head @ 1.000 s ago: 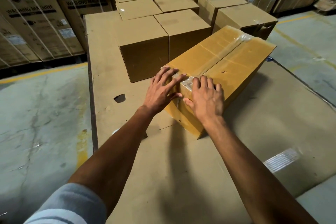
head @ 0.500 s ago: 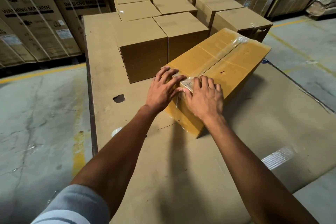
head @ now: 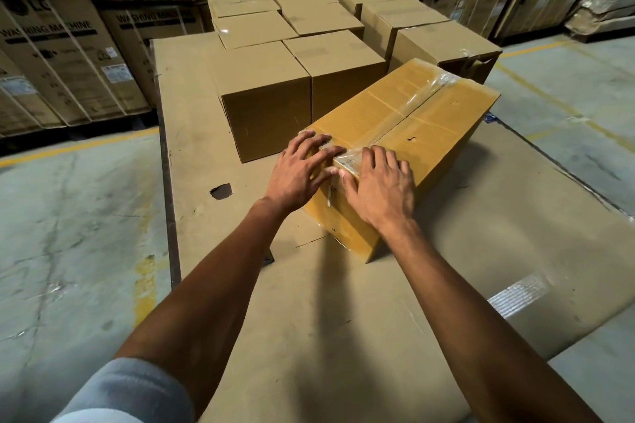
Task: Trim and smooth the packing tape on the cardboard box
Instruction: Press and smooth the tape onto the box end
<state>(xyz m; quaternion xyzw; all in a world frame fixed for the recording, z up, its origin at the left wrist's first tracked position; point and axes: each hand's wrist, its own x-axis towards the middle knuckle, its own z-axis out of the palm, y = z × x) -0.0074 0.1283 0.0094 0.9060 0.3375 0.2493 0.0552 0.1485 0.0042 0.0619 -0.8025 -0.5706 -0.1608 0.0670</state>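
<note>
From the head camera, a yellow-brown cardboard box [head: 405, 134] lies at an angle on a cardboard-covered platform [head: 309, 319], just in front of a cluster of plain cartons [head: 264, 103]. Clear packing tape [head: 398, 110] runs along its top seam and over the near end. Both hands rest on that near end — the left hand [head: 298, 172] flat with fingers spread, gripping nothing, the right hand [head: 379, 184] flat too, fingers pressed on the crinkled tape, thumbs nearly meeting.
</note>
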